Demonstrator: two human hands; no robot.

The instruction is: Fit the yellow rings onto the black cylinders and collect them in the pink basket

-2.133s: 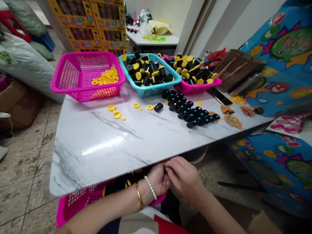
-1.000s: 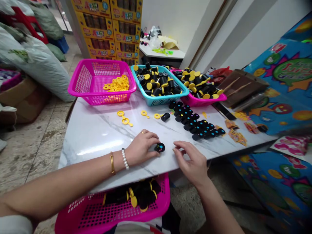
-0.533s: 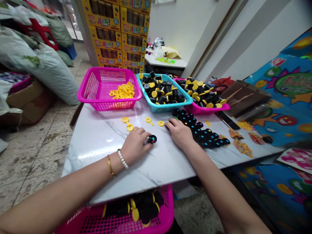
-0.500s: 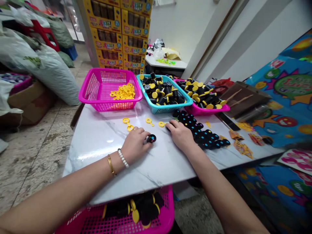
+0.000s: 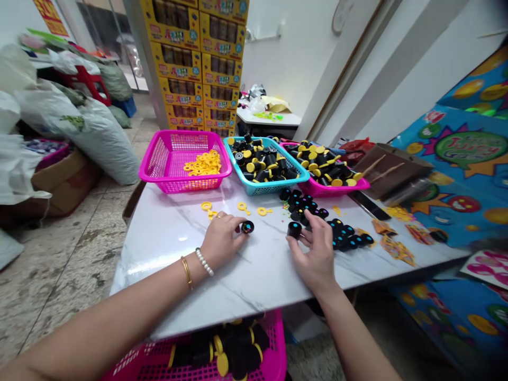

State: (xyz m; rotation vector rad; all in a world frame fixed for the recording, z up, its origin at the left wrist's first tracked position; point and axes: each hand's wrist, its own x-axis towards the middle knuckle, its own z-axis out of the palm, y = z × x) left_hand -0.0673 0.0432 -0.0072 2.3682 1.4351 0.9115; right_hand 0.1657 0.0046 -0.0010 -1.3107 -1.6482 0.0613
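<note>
My left hand (image 5: 223, 238), wearing a pearl bracelet and a gold bangle, grips a small black canister (image 5: 247, 227) at its fingertips. Coloured bits, one of them blue, show in the canister's end. Across from it, my right hand (image 5: 315, 251) has thumb and fingers around another black canister (image 5: 294, 229) with a blue dot on top. Yellow ring-shaped pieces (image 5: 262, 211) lie on the white table just beyond my hands. To the right of my right hand stand rows of similar black canisters (image 5: 344, 231), partly hidden by its fingers.
A pink basket (image 5: 159, 180) holds yellow rings. A turquoise basket (image 5: 260, 187) and another pink basket (image 5: 349, 186) hold black-and-yellow canisters. A phone (image 5: 371, 206) and small packets (image 5: 397, 248) lie at right. Below the table edge sits a further pink basket (image 5: 280, 344).
My right hand has drawn back toward me from the far end of the canister rows and now holds a black canister. My left hand stays on its canister. The camera view has shifted slightly.
</note>
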